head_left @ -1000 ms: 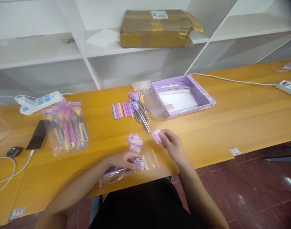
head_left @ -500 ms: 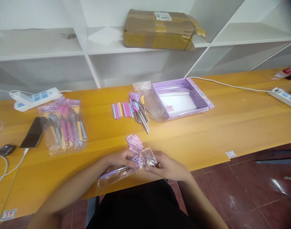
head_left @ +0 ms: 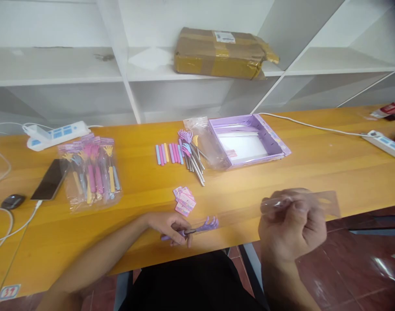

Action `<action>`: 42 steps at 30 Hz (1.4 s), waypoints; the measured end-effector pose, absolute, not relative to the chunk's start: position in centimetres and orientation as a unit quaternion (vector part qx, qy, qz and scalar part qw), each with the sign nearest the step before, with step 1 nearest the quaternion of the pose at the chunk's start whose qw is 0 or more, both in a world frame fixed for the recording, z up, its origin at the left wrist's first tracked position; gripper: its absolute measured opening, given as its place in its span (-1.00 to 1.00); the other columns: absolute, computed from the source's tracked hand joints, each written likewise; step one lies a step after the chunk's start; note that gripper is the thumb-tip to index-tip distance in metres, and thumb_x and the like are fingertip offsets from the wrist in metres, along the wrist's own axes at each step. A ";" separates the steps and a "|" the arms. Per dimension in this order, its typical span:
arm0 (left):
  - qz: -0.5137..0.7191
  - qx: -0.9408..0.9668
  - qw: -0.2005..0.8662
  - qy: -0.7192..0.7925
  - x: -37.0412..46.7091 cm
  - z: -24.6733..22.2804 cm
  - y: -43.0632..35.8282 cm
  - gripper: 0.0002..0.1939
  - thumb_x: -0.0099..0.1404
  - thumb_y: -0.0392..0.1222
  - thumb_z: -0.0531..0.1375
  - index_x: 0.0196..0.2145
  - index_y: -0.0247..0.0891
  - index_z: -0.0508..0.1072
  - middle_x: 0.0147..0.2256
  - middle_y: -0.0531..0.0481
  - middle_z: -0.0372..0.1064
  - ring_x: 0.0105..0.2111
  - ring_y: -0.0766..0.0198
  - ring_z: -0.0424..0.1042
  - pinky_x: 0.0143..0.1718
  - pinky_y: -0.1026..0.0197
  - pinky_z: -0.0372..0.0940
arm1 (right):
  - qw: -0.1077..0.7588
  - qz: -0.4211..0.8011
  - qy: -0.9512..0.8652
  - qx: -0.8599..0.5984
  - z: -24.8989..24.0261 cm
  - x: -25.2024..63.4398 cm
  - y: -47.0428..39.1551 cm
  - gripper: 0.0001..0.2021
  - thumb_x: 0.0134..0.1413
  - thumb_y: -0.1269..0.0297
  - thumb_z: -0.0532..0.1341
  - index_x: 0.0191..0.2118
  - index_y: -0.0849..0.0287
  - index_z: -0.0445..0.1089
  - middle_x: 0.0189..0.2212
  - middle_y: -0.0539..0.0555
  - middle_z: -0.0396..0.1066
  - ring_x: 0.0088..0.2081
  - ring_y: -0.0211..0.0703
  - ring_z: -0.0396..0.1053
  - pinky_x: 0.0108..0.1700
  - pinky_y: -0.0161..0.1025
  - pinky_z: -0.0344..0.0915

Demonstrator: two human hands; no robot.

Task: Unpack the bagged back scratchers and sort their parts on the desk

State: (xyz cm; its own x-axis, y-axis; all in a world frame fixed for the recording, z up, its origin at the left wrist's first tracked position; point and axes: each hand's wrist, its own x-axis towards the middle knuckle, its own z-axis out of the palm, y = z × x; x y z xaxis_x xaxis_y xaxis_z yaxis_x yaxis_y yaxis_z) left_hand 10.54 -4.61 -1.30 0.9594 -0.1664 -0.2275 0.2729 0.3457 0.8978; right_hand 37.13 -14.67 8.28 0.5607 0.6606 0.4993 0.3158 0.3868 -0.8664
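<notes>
My left hand (head_left: 171, 228) is closed round a purple back scratcher (head_left: 208, 224) low over the table's front edge, its claw end pointing right. Raised to the right, my right hand (head_left: 293, 222) is closed on a crumpled clear plastic bag (head_left: 323, 201), which sticks out on both sides of the fist. Just beyond my left hand lies a small pile of pink cards (head_left: 185, 202). Farther back are a heap of back scratcher heads with metal rods (head_left: 194, 162) and a row of coloured handles (head_left: 170, 153).
A purple open box (head_left: 272, 151) stands at the back, with clear film by its left side. Bagged back scratchers (head_left: 93, 172) lie at left, near a phone (head_left: 51, 179), a mouse (head_left: 13, 201) and a power strip (head_left: 59, 134). A taped carton (head_left: 197, 54) sits on the shelf.
The back scratcher is out of its clear bag and stays in my left hand. My right hand has moved up and right, away from the left, with the bag.
</notes>
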 end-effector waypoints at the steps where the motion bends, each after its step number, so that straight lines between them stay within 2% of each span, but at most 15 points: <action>1: -0.133 0.566 0.812 0.050 10.6 -1.2 -4.5 -0.50 0.33 0.26 0.38 -0.05 -0.24 0.64 -0.48 0.03 0.39 -0.54 0.31 0.38 -0.61 0.33 0.18 | 0.710 0.136 -0.455 -0.519 8.9 36.8 -14.4 -0.79 0.50 0.08 0.11 -0.16 -0.02 0.42 -0.30 0.06 0.21 -0.45 -0.14 0.19 -0.58 -0.21 0.11; 3: -0.127 0.578 0.804 0.054 10.6 -1.0 -4.5 -0.52 0.36 0.25 0.37 -0.05 -0.23 0.64 -0.49 0.06 0.34 -0.56 0.34 0.32 -0.60 0.33 0.15 | 0.676 0.213 -0.508 -0.491 9.4 36.1 -13.9 -0.87 0.45 0.09 0.21 -0.12 -0.02 0.44 -0.27 0.08 0.29 -0.39 -0.10 0.29 -0.50 -0.17 0.25; 6: -0.115 0.577 0.807 0.053 10.6 -1.0 -4.5 -0.54 0.37 0.22 0.37 -0.06 -0.23 0.63 -0.45 0.05 0.35 -0.55 0.36 0.28 -0.59 0.33 0.14 | 0.561 0.288 -0.587 -0.507 9.1 36.0 -12.7 -0.80 0.48 0.08 0.19 -0.18 0.00 0.47 -0.30 0.10 0.40 -0.24 0.00 0.41 -0.25 -0.06 0.41; 9: -0.117 0.571 0.811 0.055 10.5 -1.2 -4.7 -0.55 0.36 0.22 0.37 -0.09 -0.23 0.62 -0.45 0.06 0.33 -0.57 0.37 0.23 -0.59 0.32 0.13 | 0.619 0.182 -0.530 -0.550 9.4 38.8 -9.3 -0.72 0.49 0.12 0.19 -0.31 0.05 0.42 -0.33 0.08 0.42 -0.23 -0.05 0.42 -0.13 -0.09 0.39; 11: -0.129 0.575 0.806 0.060 10.4 -1.3 -4.8 -0.56 0.36 0.24 0.37 -0.09 -0.20 0.62 -0.47 0.08 0.29 -0.58 0.37 0.22 -0.60 0.32 0.14 | 0.675 0.117 -0.502 -0.528 10.4 41.6 -5.7 -0.74 0.46 0.15 0.22 -0.32 0.08 0.39 -0.38 0.04 0.40 -0.32 -0.15 0.37 -0.19 -0.14 0.33; 13: -0.141 0.580 0.799 0.073 10.2 -1.4 -4.8 -0.55 0.34 0.25 0.38 -0.07 -0.17 0.61 -0.47 0.09 0.28 -0.59 0.36 0.22 -0.65 0.33 0.11 | 0.657 0.101 -0.528 -0.528 11.5 44.3 -1.4 -0.78 0.40 0.20 0.28 -0.32 0.11 0.39 -0.39 0.03 0.41 -0.39 -0.23 0.31 -0.25 -0.18 0.28; 15: -0.144 0.578 0.799 0.087 10.1 -1.4 -4.7 -0.54 0.33 0.25 0.38 -0.05 -0.16 0.60 -0.46 0.09 0.27 -0.60 0.37 0.21 -0.69 0.34 0.07 | 0.596 0.132 -0.551 -0.569 12.0 45.9 3.3 -0.84 0.35 0.21 0.31 -0.25 0.16 0.42 -0.42 0.02 0.43 -0.40 -0.25 0.34 -0.26 -0.19 0.26; 19: -0.141 0.569 0.806 0.086 10.0 -1.4 -4.6 -0.53 0.34 0.23 0.39 -0.04 -0.19 0.59 -0.45 0.08 0.29 -0.60 0.38 0.22 -0.71 0.37 0.06 | 0.388 0.161 -0.618 -0.665 9.4 45.4 11.4 -0.82 0.36 0.24 0.29 -0.06 0.24 0.46 -0.41 0.05 0.52 -0.37 -0.13 0.43 -0.23 -0.18 0.31; 22: -0.140 0.561 0.812 0.083 10.1 -1.3 -4.6 -0.52 0.32 0.23 0.40 -0.06 -0.22 0.59 -0.46 0.08 0.30 -0.60 0.39 0.24 -0.69 0.38 0.11 | 0.220 0.064 -0.679 -0.697 6.0 43.8 15.3 -0.69 0.38 0.31 0.21 0.13 0.33 0.42 -0.26 0.23 0.59 -0.22 0.04 0.49 -0.13 -0.12 0.34; 24: -0.139 0.554 0.816 0.086 10.1 -1.2 -4.6 -0.51 0.29 0.23 0.43 -0.08 -0.23 0.60 -0.45 0.08 0.31 -0.59 0.40 0.24 -0.65 0.36 0.17 | 0.157 0.023 -0.710 -0.686 4.2 43.0 16.6 -0.53 0.33 0.36 0.21 0.28 0.43 0.32 -0.10 0.38 0.57 -0.09 0.15 0.47 -0.04 -0.08 0.33; 26: -0.135 0.549 0.820 0.090 10.2 -1.2 -4.6 -0.51 0.24 0.22 0.47 -0.09 -0.23 0.60 -0.45 0.08 0.31 -0.59 0.40 0.24 -0.63 0.35 0.21 | 0.134 0.001 -0.737 -0.662 3.0 42.6 17.2 -0.42 0.29 0.43 0.20 0.39 0.46 0.22 0.06 0.49 0.49 0.05 0.21 0.41 0.05 -0.04 0.30; 29: -0.135 0.546 0.823 0.086 10.2 -1.3 -4.6 -0.51 0.24 0.21 0.47 -0.09 -0.22 0.61 -0.46 0.09 0.31 -0.60 0.38 0.25 -0.66 0.34 0.18 | 0.100 -0.066 -0.789 -0.602 2.3 42.3 17.1 -0.37 0.31 0.49 0.12 0.47 0.34 0.17 0.26 0.50 0.30 0.16 0.26 0.29 0.15 0.02 0.21; 35: -0.144 0.538 0.827 0.077 10.0 -1.7 -4.4 -0.51 0.28 0.24 0.43 -0.07 -0.20 0.60 -0.46 0.08 0.29 -0.59 0.37 0.24 -0.68 0.35 0.11 | 0.079 -0.188 -0.786 -0.584 2.5 41.9 15.4 -0.33 0.41 0.47 -0.02 0.57 0.28 -0.05 0.38 0.47 0.17 0.21 0.32 0.17 0.19 0.12 0.10; 38: -0.139 0.539 0.827 0.080 10.0 -1.7 -4.4 -0.53 0.28 0.23 0.43 -0.08 -0.19 0.59 -0.47 0.10 0.27 -0.59 0.39 0.22 -0.65 0.35 0.15 | 0.077 -0.191 -0.776 -0.597 2.4 42.1 15.2 -0.45 0.45 0.44 -0.05 0.47 0.36 0.14 0.33 0.49 0.23 0.21 0.32 0.17 0.18 0.11 0.08; 42: -0.144 0.544 0.822 0.088 10.0 -1.8 -4.5 -0.51 0.27 0.23 0.44 -0.07 -0.21 0.59 -0.46 0.10 0.28 -0.61 0.40 0.22 -0.65 0.34 0.17 | -0.008 -0.121 -0.833 -0.540 1.8 42.6 15.6 -0.68 0.40 0.43 0.07 0.09 0.40 0.50 0.03 0.47 0.45 0.04 0.22 0.27 0.12 0.03 0.07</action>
